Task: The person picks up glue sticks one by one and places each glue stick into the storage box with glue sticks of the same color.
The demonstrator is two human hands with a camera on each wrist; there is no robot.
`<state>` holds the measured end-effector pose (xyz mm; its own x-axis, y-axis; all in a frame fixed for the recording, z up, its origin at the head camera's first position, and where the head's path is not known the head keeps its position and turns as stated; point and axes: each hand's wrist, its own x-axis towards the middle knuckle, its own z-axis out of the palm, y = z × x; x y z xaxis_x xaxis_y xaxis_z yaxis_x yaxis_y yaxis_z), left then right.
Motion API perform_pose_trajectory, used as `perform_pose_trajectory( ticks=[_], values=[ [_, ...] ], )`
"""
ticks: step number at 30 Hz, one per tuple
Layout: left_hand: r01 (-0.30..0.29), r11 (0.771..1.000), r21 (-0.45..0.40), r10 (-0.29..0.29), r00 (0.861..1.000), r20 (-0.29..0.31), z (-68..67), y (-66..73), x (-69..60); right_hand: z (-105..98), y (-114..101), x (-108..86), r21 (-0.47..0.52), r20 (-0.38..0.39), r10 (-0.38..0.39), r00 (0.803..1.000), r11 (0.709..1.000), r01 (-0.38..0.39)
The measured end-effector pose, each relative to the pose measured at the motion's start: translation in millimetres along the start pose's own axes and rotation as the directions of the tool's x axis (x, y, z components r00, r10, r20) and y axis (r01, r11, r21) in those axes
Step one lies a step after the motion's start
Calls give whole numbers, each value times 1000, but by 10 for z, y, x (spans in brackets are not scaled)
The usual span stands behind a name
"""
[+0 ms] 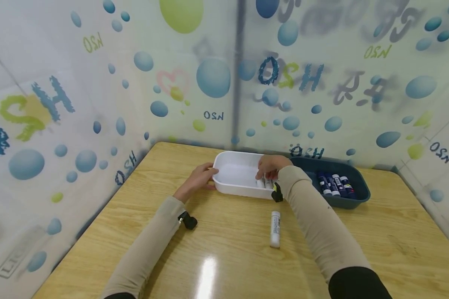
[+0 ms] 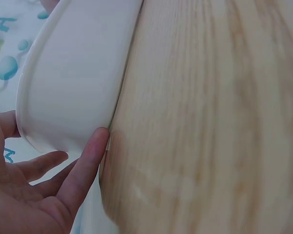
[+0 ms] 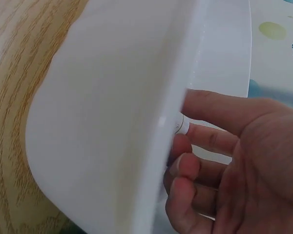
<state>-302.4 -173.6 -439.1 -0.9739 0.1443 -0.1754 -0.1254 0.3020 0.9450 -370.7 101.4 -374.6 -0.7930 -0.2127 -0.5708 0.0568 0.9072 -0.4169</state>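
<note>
A white plastic tray [image 1: 233, 189] stands at the back of the table. My left hand [image 1: 198, 179] grips its left end, thumb over the rim and fingers against the outer wall; the left wrist view shows that hand [image 2: 53, 180] at the tray's corner. Over the tray's right end, my right hand [image 1: 272, 165] reaches inside and pinches a white glue stick [image 1: 260, 182]. White sticks [image 1: 268, 182] lie beside it, partly hidden by the hand. In the right wrist view only one round white end [image 3: 182, 124] shows between the fingers, behind the tray wall.
A white glue stick [image 1: 275, 229] with printed text lies on the table in front of the tray. Right of the tray, a dark blue bin [image 1: 353, 203] holds several dark blue sticks with white caps [image 1: 336, 185]. Printed curtains [image 1: 187, 124] hang close behind the wooden table [image 1: 232, 232].
</note>
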Motion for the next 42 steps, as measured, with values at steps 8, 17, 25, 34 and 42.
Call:
perform_pose_trajectory(
  ticks=[8, 17, 25, 34, 42],
  values=[
    [1, 1000, 0, -1, 1000, 0, 5, -21, 3, 6, 46, 41, -8, 3, 8, 1000, 1000, -8],
    [3, 1000, 3, -3, 1000, 2, 8, -17, -12, -19, 60, -45, -69, -7, -69, 998, 995, 68],
    [3, 1000, -8, -4, 1000, -10, 13, -26, -5, -85, 21, -263, -134, -46, -174, 984, 977, 167],
    [1, 1000, -2, -1, 1000, -8, 15, -9, 5, -157, 86, -577, -203, -98, -297, 950, 940, 273],
    [10, 1000, -8, -10, 1000, -9, 4, 2, -15, -18, 144, -972, -278, -152, -445, 883, 876, 394]
  ],
)
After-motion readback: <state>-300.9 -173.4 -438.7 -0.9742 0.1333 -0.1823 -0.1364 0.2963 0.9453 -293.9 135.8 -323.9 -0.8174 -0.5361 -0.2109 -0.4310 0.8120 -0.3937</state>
